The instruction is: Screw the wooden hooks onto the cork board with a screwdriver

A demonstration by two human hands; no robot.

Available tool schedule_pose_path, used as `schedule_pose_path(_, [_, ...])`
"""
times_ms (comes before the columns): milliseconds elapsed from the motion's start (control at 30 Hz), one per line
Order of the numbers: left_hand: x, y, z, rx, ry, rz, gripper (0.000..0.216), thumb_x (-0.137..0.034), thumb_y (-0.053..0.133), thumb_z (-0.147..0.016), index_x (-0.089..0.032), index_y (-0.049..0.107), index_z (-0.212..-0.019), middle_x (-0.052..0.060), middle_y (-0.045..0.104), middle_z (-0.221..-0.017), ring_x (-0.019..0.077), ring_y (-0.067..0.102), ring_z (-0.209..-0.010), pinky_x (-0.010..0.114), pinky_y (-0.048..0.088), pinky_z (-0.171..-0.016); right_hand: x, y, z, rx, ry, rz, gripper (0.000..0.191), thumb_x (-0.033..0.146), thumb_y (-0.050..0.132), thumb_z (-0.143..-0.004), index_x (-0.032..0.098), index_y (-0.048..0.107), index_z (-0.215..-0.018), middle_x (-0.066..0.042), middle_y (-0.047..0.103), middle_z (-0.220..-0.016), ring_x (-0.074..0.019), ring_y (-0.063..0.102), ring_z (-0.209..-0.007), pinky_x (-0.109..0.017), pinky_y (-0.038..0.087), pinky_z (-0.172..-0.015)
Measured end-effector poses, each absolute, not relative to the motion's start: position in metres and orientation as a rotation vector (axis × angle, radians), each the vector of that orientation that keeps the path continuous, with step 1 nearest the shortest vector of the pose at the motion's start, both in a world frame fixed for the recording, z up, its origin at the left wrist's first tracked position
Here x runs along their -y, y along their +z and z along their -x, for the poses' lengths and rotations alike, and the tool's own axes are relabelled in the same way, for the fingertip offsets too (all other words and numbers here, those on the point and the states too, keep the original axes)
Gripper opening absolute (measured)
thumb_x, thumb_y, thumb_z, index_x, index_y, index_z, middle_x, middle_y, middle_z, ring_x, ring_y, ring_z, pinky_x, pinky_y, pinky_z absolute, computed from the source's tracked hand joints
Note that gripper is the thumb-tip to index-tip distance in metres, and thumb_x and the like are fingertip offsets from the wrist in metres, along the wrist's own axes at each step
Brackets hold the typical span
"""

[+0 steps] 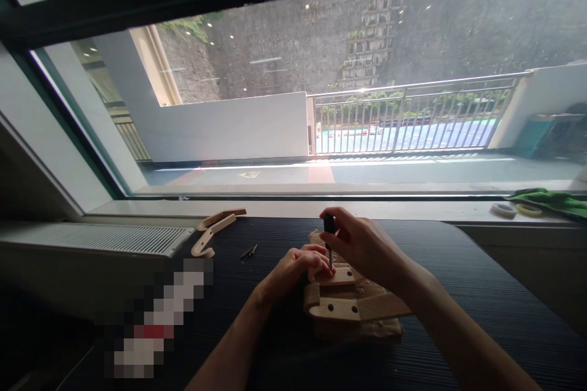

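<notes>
My right hand (362, 244) is closed round the black handle of a small screwdriver (329, 233), held upright with its tip down on a light wooden hook piece (342, 308). My left hand (296, 269) presses with curled fingers on the same wooden assembly (362, 327), right beside the screwdriver's tip. The assembly lies on a dark ribbed table top (458, 293). A few loose screws (249, 251) lie to the left of my hands.
Two more wooden hooks (213, 232) lie at the table's far left edge. A white vent grille (101, 238) runs along the left sill. Tape rolls (516, 209) and a green cloth (554, 200) sit on the right sill under a wide window.
</notes>
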State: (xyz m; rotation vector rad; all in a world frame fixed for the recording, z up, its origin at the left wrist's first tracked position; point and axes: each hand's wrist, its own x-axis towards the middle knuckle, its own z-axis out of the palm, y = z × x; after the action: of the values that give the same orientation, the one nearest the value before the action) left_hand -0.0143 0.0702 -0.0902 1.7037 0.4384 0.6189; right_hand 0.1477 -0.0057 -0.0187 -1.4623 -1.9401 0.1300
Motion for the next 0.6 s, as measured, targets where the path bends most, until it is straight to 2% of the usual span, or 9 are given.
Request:
schedule_pose_path(233, [-0.0716,-0.0897,0.017,-0.403,0.589,-1.707,0.034,-0.03,0.041,-0.078,-0.014,0.07,-0.067,0.009,0.068,-0.096,0.0269,0.044,-0.117,0.037,0.03,-0.102,0.0016,-0.0232,-0.1473,1.93,0.044,1.479,0.018,0.031,0.05,-0.087,0.022,0.049,-0.103,0.003,0.059,-0.066,-0.0113,0.049,-0.053,-0.022,0.032,-0.049])
schedule_pose_path(433, [-0.0706,-0.0894,0.0155,-0.398,0.613,-1.699,0.033,-0.028,0.043,-0.079,-0.014,0.072,-0.071,0.009,0.069,-0.087,0.0264,0.045,-0.115,0.036,0.03,-0.103,0.0029,-0.0215,-0.1462,1.901,0.105,1.49,0.018,0.03,0.05,-0.086,0.021,0.049,-0.102,0.002,0.059,-0.067,-0.0116,0.049,-0.054,-0.023,0.034,-0.051])
schedule_pose_path(600, [-0.0703,-0.0895,0.0147,-0.401,0.616,-1.686,0.033,-0.027,0.042,-0.079,-0.015,0.071,-0.069,0.008,0.068,-0.085,0.026,0.046,-0.113,0.035,0.033,-0.1,0.005,-0.02,-0.1456,1.894,0.215,1.454,0.033,0.025,0.05,-0.085,0.024,0.046,-0.117,0.003,0.06,-0.067,-0.0116,0.053,-0.054,-0.023,0.038,-0.054])
